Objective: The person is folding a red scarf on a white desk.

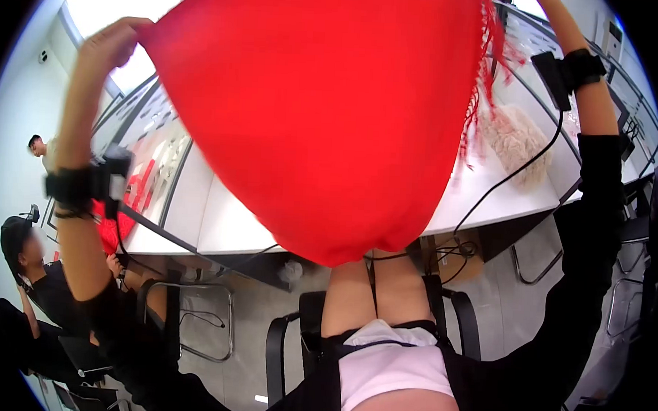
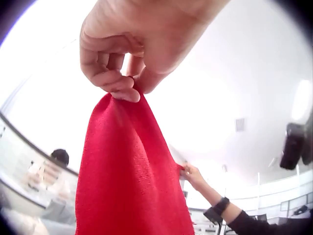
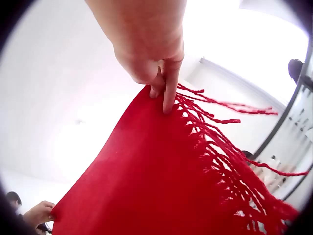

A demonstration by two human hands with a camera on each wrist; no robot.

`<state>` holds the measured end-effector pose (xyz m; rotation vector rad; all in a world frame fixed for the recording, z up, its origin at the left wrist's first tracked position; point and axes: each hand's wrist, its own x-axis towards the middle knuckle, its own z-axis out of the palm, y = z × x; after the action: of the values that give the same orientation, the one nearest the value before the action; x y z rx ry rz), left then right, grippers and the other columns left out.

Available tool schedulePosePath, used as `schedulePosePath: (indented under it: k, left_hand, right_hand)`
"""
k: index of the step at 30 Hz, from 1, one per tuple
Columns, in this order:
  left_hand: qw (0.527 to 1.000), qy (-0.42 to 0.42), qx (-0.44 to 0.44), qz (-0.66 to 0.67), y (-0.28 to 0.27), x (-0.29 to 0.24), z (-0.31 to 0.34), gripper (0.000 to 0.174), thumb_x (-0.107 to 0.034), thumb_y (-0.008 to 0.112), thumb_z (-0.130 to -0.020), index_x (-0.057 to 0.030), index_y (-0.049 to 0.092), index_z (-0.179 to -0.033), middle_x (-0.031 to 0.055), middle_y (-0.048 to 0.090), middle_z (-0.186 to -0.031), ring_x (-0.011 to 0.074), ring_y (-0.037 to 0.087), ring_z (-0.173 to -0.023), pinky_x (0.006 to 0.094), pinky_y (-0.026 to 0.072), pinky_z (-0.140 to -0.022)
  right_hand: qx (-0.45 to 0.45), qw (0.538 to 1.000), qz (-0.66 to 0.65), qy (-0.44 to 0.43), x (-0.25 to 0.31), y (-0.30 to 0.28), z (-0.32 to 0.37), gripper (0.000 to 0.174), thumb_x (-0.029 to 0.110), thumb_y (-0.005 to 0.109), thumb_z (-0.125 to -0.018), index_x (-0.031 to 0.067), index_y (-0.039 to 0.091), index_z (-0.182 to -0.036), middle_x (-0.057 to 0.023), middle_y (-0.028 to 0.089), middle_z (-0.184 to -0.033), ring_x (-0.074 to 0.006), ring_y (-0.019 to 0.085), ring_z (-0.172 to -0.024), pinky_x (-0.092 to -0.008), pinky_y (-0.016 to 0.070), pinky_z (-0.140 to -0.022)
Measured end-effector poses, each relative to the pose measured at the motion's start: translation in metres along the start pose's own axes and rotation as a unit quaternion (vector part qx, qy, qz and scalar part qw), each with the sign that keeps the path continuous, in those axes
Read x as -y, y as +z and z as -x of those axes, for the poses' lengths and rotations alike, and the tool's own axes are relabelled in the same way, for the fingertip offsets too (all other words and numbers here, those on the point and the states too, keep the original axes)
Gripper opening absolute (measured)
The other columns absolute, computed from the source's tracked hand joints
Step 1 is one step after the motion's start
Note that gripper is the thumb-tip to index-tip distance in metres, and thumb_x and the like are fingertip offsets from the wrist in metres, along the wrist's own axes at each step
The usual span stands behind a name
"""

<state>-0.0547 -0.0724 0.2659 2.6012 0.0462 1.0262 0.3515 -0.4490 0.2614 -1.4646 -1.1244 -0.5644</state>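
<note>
A large red scarf [image 1: 318, 124] with a twisted fringe [image 3: 220, 152] hangs spread between my two raised hands, its lower part drooping over the desk edge and down to my knees. My left hand [image 2: 137, 44] pinches one edge between thumb and curled fingers, and the cloth falls in folds below it. At the other upper corner, beside the fringe, my right hand [image 3: 151, 54] pinches the scarf with its fingers pointing down. In the head view the right hand is beyond the top of the picture.
A white desk [image 1: 218, 215] stands in front of me, with a fluffy beige item [image 1: 519, 144] at its right. Dark cables [image 1: 518, 170] run from my wrists. A cardboard box [image 1: 458, 266] sits under the desk. To the left a seated person [image 1: 53, 296] is near a metal-framed chair [image 1: 206, 321].
</note>
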Motion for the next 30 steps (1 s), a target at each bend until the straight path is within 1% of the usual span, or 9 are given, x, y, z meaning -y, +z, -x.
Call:
schedulePosePath:
  k: [2,6,10,12,14,18,19,22,30]
  left_hand:
    - [0.993,-0.093,0.061,0.029,0.046,-0.008,0.038,0.022,-0.014,0.05,-0.086,-0.0069,0.067,-0.097,-0.0032,0.057,-0.07,0.0023,0.042,-0.057,0.0171,0.0352,-0.054]
    - [0.943,-0.213,0.176,0.185,0.113,0.001,0.088,0.023,-0.009,0.05,-0.082,-0.0033,0.067,-0.096,-0.0003,0.058,-0.067,0.0043,0.05,-0.059,0.0181,0.04,-0.054]
    - [0.901,-0.172,0.273,0.291,0.173,-0.017,0.135,0.021,-0.007,0.051,-0.081,0.0012,0.065,-0.095,0.0019,0.059,-0.065,0.0059,0.054,-0.059,0.0218,0.0436,-0.054]
    - [0.889,-0.156,0.321,0.286,0.196,-0.032,0.15,0.02,-0.008,0.053,-0.081,0.0026,0.064,-0.094,0.008,0.06,-0.063,0.0116,0.058,-0.058,0.0249,0.0455,-0.055]
    - [0.904,-0.048,0.349,0.243,0.208,-0.049,0.157,0.017,-0.002,0.052,-0.081,0.0046,0.061,-0.094,0.0071,0.059,-0.066,0.0114,0.057,-0.06,0.0253,0.0472,-0.059]
    - [0.913,0.101,0.378,0.116,0.217,-0.062,0.159,0.017,-0.012,0.064,-0.075,0.0033,0.06,-0.082,0.014,0.058,-0.08,0.0248,0.058,-0.07,0.029,0.0477,-0.064]
    - [0.918,0.139,0.356,0.107,0.225,-0.056,0.166,0.017,-0.013,0.066,-0.072,0.0012,0.059,-0.077,0.0122,0.055,-0.091,0.0253,0.055,-0.079,0.032,0.0469,-0.069]
    - [0.914,0.302,0.253,0.093,0.232,-0.058,0.167,0.015,-0.012,0.067,-0.07,-0.0007,0.058,-0.074,0.0095,0.053,-0.099,0.0232,0.055,-0.083,0.0336,0.0456,-0.073]
    - [0.879,0.449,0.143,0.075,0.233,-0.048,0.169,0.012,-0.008,0.067,-0.065,-0.0067,0.056,-0.07,0.0038,0.057,-0.106,0.016,0.057,-0.077,0.0276,0.0456,-0.064]
  right_hand:
    - [0.018,0.997,0.075,0.023,-0.01,0.015,0.031,0.008,-0.003,0.054,-0.081,-0.003,0.052,-0.089,-0.0142,0.058,-0.082,-0.0218,0.064,-0.065,-0.031,0.0533,-0.055]
    - [-0.004,0.997,0.005,0.071,-0.022,0.031,0.053,0.008,-0.003,0.053,-0.082,-0.0026,0.051,-0.09,-0.014,0.059,-0.084,-0.0214,0.064,-0.068,-0.0297,0.0548,-0.057]
    - [-0.009,0.997,-0.029,0.07,-0.016,0.033,0.057,0.008,-0.002,0.051,-0.083,-0.0012,0.049,-0.09,-0.0119,0.059,-0.083,-0.0194,0.063,-0.071,-0.0287,0.055,-0.059]
    - [0.0,0.999,-0.016,0.05,-0.011,0.033,0.056,0.007,-0.001,0.051,-0.084,-0.0001,0.049,-0.09,-0.0099,0.059,-0.082,-0.0175,0.062,-0.071,-0.0279,0.0544,-0.06]
    - [0.008,1.0,0.029,0.011,-0.015,0.03,0.054,0.006,0.0,0.051,-0.084,0.0012,0.049,-0.09,-0.0077,0.058,-0.081,-0.0154,0.061,-0.071,-0.027,0.0535,-0.061]
    - [0.011,0.997,0.074,-0.015,-0.014,0.02,0.057,0.006,0.003,0.052,-0.084,0.0035,0.049,-0.089,-0.0053,0.058,-0.081,-0.0123,0.059,-0.074,-0.0259,0.0516,-0.064]
    - [0.011,0.998,0.058,-0.001,-0.016,0.018,0.058,0.007,0.003,0.053,-0.084,0.0037,0.049,-0.09,-0.0051,0.059,-0.081,-0.0122,0.059,-0.074,-0.0256,0.0513,-0.064]
    - [0.015,0.999,0.028,0.027,-0.024,0.014,0.061,0.008,0.004,0.053,-0.084,0.0044,0.049,-0.091,-0.0048,0.059,-0.081,-0.0119,0.059,-0.073,-0.0246,0.0505,-0.064]
    - [0.02,0.999,0.04,0.026,-0.045,0.006,0.068,0.009,0.007,0.056,-0.085,0.0052,0.051,-0.092,-0.0044,0.059,-0.08,-0.0113,0.059,-0.069,-0.0227,0.0485,-0.06]
